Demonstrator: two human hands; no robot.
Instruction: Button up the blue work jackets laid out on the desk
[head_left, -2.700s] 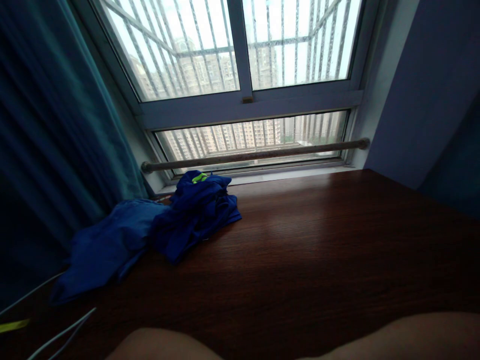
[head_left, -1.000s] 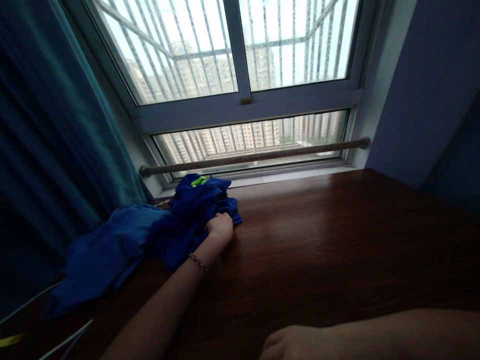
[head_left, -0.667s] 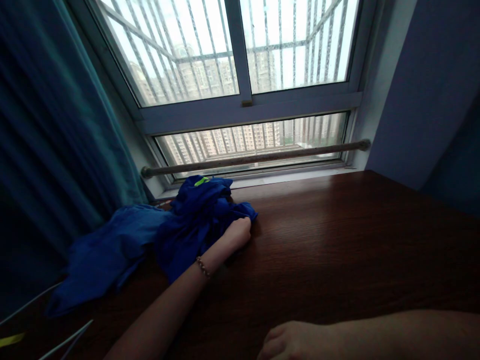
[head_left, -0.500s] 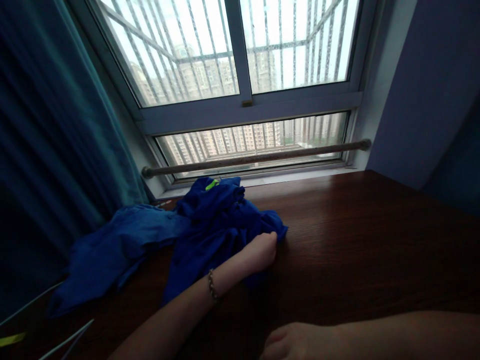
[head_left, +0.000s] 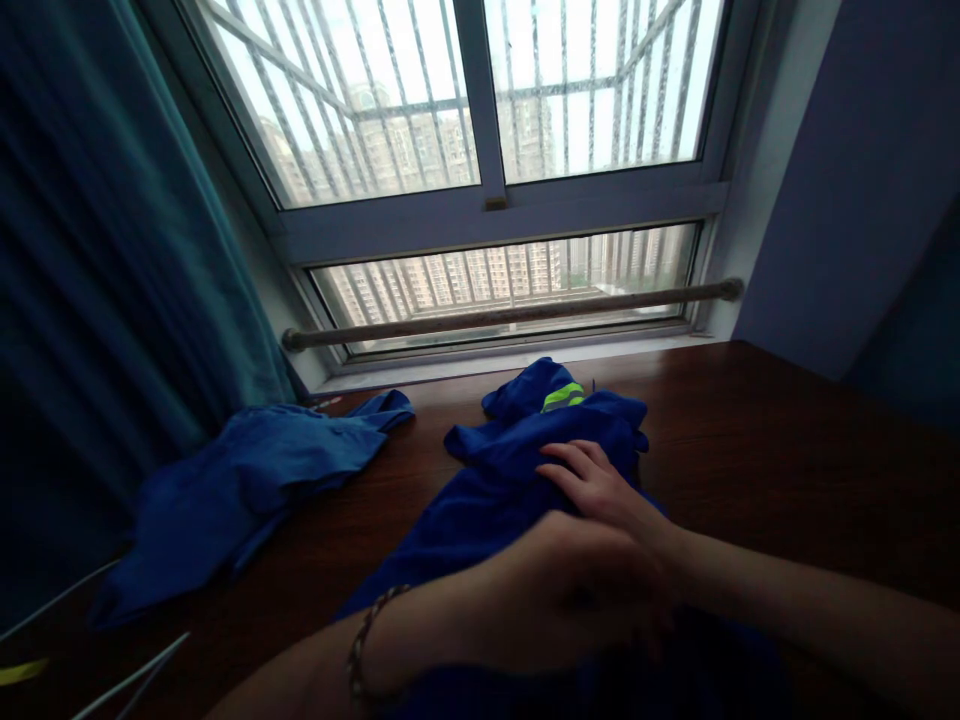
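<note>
A crumpled blue garment (head_left: 510, 475) with a neon green strip (head_left: 562, 397) lies on the dark wooden surface (head_left: 795, 460) in front of me. My left hand (head_left: 547, 590), a bead bracelet on its wrist, is curled closed over the garment's near part. Coming in from the right, my right hand (head_left: 592, 480) crosses just above the left one. Its fingers are stretched out flat on top of the cloth. The garment's near edge is hidden under my arms.
A second blue garment (head_left: 240, 480) lies at the left by a teal curtain (head_left: 97, 300). A metal rod (head_left: 510, 313) runs along the sill under the barred window. Thin white cables (head_left: 127, 680) and a yellow scrap (head_left: 19, 670) sit at the bottom left.
My left hand has dragged the green-striped garment right and toward me, away from the other blue garment. My right hand has come up from the bottom edge onto the cloth.
</note>
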